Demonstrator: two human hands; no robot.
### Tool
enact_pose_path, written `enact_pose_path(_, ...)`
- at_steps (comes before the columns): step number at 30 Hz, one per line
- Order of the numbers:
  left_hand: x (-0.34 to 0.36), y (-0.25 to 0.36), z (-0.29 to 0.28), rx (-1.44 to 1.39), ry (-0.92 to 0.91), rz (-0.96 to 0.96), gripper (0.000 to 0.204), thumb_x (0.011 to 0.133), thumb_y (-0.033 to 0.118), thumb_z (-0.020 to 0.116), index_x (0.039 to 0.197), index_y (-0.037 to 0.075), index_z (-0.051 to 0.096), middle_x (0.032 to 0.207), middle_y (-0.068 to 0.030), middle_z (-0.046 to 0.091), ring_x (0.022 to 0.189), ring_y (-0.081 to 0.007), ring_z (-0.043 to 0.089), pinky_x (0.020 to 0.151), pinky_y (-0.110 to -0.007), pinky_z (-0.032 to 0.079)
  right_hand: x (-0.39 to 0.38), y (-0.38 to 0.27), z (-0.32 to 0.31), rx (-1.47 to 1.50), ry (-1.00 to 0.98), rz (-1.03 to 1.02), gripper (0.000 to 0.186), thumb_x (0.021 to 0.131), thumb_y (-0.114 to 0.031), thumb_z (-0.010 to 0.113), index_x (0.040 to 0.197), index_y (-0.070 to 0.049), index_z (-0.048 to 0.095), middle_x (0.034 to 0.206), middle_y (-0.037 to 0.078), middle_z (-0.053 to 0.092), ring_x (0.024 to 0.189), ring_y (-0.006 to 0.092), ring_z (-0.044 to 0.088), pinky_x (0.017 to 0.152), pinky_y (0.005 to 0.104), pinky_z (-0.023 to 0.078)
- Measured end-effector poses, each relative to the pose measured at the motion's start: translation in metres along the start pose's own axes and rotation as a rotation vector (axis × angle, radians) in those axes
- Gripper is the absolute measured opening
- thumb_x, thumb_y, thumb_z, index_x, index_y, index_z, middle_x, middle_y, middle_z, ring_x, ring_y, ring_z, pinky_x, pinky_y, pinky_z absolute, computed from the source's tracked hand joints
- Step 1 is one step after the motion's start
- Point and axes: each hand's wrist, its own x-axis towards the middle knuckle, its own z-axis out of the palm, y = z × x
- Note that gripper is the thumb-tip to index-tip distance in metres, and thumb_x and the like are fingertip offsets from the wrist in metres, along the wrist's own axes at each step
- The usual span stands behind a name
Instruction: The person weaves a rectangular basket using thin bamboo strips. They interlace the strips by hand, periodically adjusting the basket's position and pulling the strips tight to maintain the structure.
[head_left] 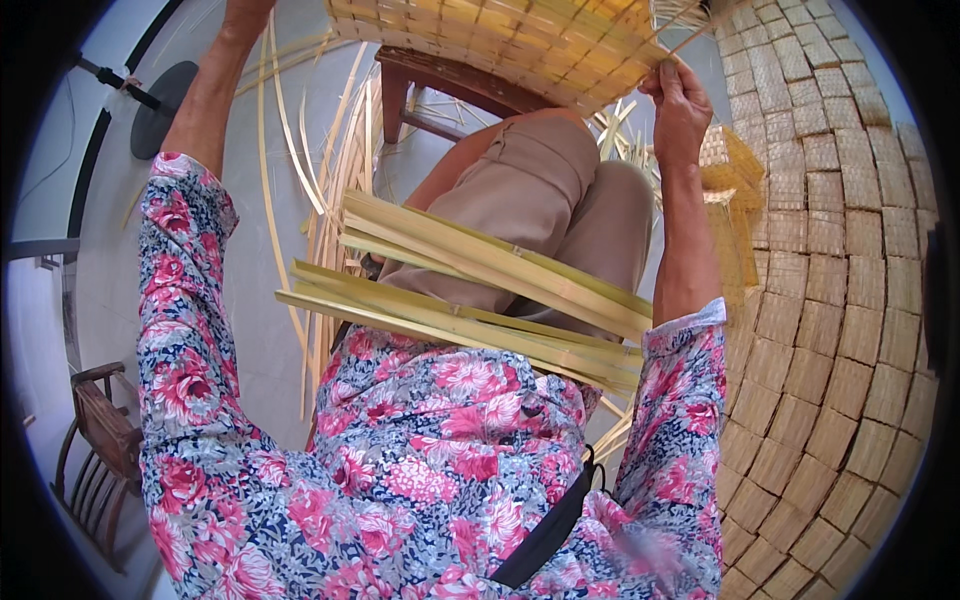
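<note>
A yellow woven bamboo panel (510, 40) with an open checked weave is raised at the top of the view, tilted over a wooden stool. My right hand (682, 100) is closed at its right corner, thumb and fingers pinched together there. A thin strip juts from that corner past the fingers. Of my left hand (250, 8) only the wrist end shows at the upper edge, left of the panel; its fingers are cut off. Across my lap lie several split bamboo strips (480, 255) in two loose bundles.
The brown wooden stool (465, 75) stands beyond my knees. Long loose strips (345, 150) litter the floor on the left. Stacked woven pieces (830, 250) form a wall along the right, with yellow woven pieces (735, 240) beside it. A wooden chair (105, 430) is at far left.
</note>
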Motion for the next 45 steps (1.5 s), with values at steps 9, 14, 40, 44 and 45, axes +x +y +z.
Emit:
enact_pose_path(9, -0.024, 0.018, 0.05, 0.12, -0.005, 0.116, 0.006, 0.09, 0.006, 0.064, 0.09, 0.004, 0.069, 0.076, 0.0029, 0.066, 0.072, -0.0032, 0.057, 0.066, -0.021, 0.049, -0.011, -0.018, -0.043, -0.075, 0.042, 0.146, 0.015, 0.099, -0.013, 0.055, 0.105, -0.002, 0.062, 0.081, 0.001, 0.059, 0.07, 0.0089, 0.053, 0.069, 0.0248, 0.047)
enact_pose_path(14, -0.018, 0.006, 0.044, 0.187, 0.011, 0.047, 0.005, 0.093, 0.008, 0.064, 0.092, 0.004, 0.068, 0.08, 0.0029, 0.065, 0.077, -0.0052, 0.059, 0.07, -0.022, 0.051, 0.0, -0.004, -0.043, 0.074, 0.014, 0.161, 0.011, 0.097, -0.015, 0.061, 0.102, -0.006, 0.064, 0.078, 0.001, 0.063, 0.066, 0.0094, 0.057, 0.065, 0.025, 0.051)
enact_pose_path(40, -0.016, 0.014, 0.046, 0.183, -0.022, 0.014, 0.012, 0.089, 0.011, 0.059, 0.092, 0.004, 0.068, 0.082, -0.0011, 0.067, 0.076, -0.0092, 0.061, 0.067, -0.026, 0.051, 0.017, 0.012, -0.081, 0.402, -0.209, 0.299, 0.015, 0.095, -0.005, 0.061, 0.109, -0.005, 0.063, 0.1, 0.008, 0.067, 0.088, 0.0197, 0.065, 0.088, 0.0368, 0.053)
enact_pose_path(44, -0.016, 0.025, 0.055, 0.195, -0.01, -0.041, 0.013, 0.09, 0.012, 0.06, 0.096, 0.005, 0.068, 0.084, -0.0007, 0.067, 0.08, -0.0093, 0.062, 0.067, -0.026, 0.052, 0.013, 0.006, -0.08, 0.386, -0.147, 0.318, 0.019, 0.094, -0.006, 0.062, 0.112, -0.003, 0.059, 0.105, 0.012, 0.066, 0.097, 0.0253, 0.065, 0.089, 0.039, 0.053)
enact_pose_path(45, -0.018, 0.021, 0.042, 0.316, 0.016, 0.03, 0.013, 0.09, 0.013, 0.062, 0.099, 0.005, 0.068, 0.083, -0.0007, 0.067, 0.08, -0.0095, 0.062, 0.066, -0.026, 0.052, 0.015, 0.002, -0.069, 0.332, -0.134, 0.354, 0.027, 0.094, -0.008, 0.061, 0.121, -0.003, 0.056, 0.111, 0.013, 0.065, 0.101, 0.0271, 0.065, 0.089, 0.0381, 0.052)
